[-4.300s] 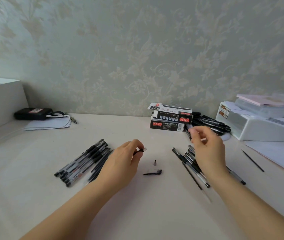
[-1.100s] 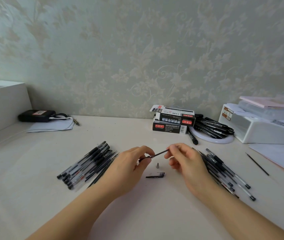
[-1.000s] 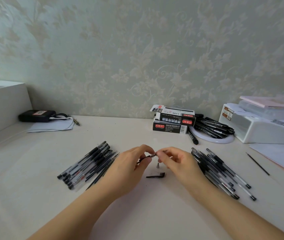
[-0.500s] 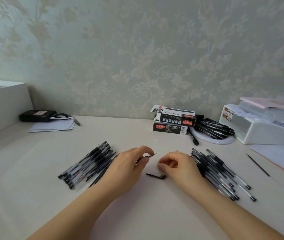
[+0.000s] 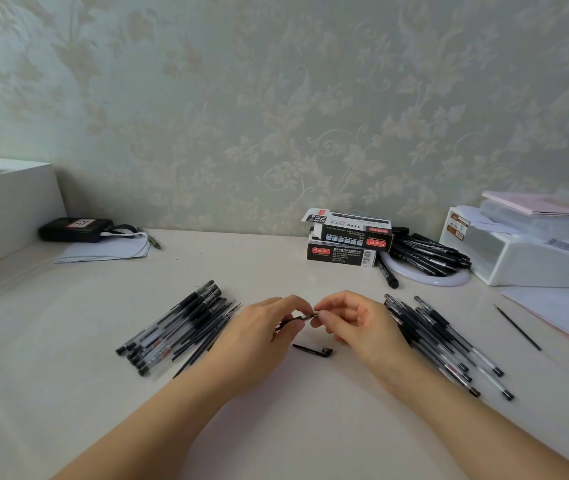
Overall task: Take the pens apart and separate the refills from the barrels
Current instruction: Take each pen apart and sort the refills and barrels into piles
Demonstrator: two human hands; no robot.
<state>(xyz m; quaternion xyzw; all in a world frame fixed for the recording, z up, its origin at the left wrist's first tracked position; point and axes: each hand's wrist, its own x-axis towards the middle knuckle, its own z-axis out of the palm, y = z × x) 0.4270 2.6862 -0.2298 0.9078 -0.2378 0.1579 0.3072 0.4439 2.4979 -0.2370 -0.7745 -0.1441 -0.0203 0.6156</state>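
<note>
Above the tabletop (image 5: 276,427), left hand (image 5: 259,337) pinches a pen (image 5: 295,319) steady while right hand (image 5: 352,323) pinches its tip, likely to unscrew it; piles (image 5: 179,327) flank them.

wall: pale grey-green wallpaper (image 5: 276,98) w/ cream leaf-and-scroll pattern
desk: plain off-white tabletop (image 5: 276,427)
left pile: clear-barrelled pens w/ black caps & grips (image 5: 172,327)
right pile: same clear/black pens (image 5: 449,344)
centre: small black pen clip piece (image 5: 312,350)
boxes: black cardboard pen boxes w/ red labels, white print (image 5: 345,242)
back left: black pouch, white tag (image 5: 75,228)
far right: white plastic bin (image 5: 525,258), pink sheet on top
</note>
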